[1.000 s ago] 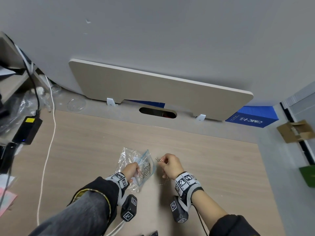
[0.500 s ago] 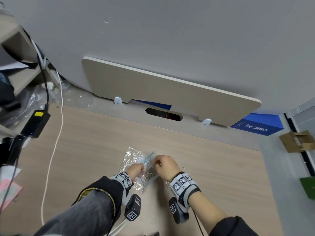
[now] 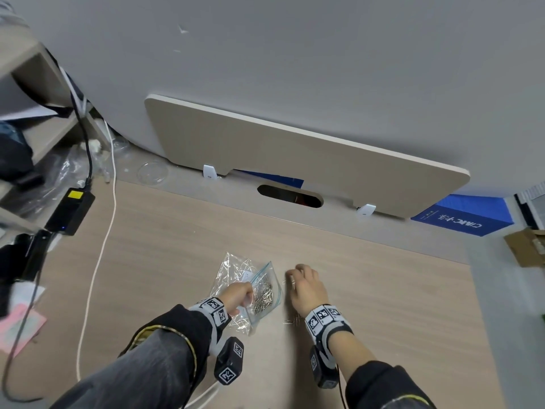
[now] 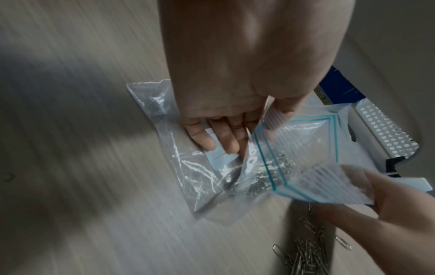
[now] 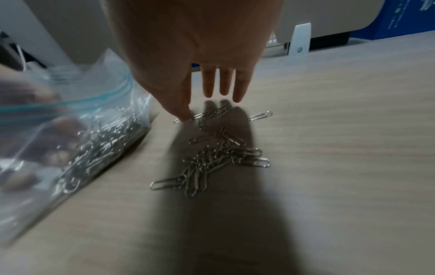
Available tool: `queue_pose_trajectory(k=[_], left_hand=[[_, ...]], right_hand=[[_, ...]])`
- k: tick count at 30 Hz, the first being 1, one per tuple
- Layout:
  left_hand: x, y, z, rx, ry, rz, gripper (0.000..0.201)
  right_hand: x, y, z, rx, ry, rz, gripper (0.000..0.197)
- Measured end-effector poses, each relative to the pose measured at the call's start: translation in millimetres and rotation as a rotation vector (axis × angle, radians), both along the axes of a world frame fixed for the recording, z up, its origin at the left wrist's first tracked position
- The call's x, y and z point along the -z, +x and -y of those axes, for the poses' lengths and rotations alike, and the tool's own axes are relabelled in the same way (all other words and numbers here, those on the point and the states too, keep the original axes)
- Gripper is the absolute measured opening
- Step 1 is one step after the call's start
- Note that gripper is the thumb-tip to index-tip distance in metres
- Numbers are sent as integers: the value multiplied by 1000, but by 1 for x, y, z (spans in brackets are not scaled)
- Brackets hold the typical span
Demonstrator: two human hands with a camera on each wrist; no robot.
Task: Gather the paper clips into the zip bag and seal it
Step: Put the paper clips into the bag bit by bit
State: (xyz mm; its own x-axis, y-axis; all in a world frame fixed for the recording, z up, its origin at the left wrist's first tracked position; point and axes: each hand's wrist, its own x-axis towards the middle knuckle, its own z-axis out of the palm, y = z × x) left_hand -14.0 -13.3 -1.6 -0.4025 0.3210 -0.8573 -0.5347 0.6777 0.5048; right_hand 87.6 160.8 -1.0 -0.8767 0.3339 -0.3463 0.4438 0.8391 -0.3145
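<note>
Holding the clear plastic zip bag with the teal seal line open at only one lip leaves its mouth free to sag, and if it does, the next batch of clips would likely hit plastic and scatter back over the pale wood-grain desk; the bag leans rather than stands, so a nudge from the wrist could also spill the clips already inside. The loose heap of thin silver wire paper clips lies just right of the bag, tangled, so a pinch may drag up a string of them and drop some on the way. The left hand pinches the bag's near lip with thumb against curled fingers, pressing it over a second crinkled clear bag underneath. The right hand is spread with straight fingers, holding nothing in the right wrist view; its thumb tip touches the far end of the clip scatter while the other fingertips hover just above it.
</note>
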Motion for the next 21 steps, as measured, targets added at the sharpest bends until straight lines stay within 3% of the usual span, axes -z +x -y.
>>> queue_pose_trajectory(k=[8,12,15,18,21], left_hand=[[4,-1,0,7,4,-1,26],[3,1,-2,-5,-13,-39,24],[4,1,-1,-2,-10,-45,24],[4,2,0,0,-6,-52,24],[4,2,1,17,-12,-62,25]], right_hand=[[8,36,-1,-155,62,-25,15],[-4,56,-13,26,49,-98,16],[-11,67,-15,223,24,3,41],[-9,74,-7,293,-3,143,74],[-5,68,8,362,-22,187,86]])
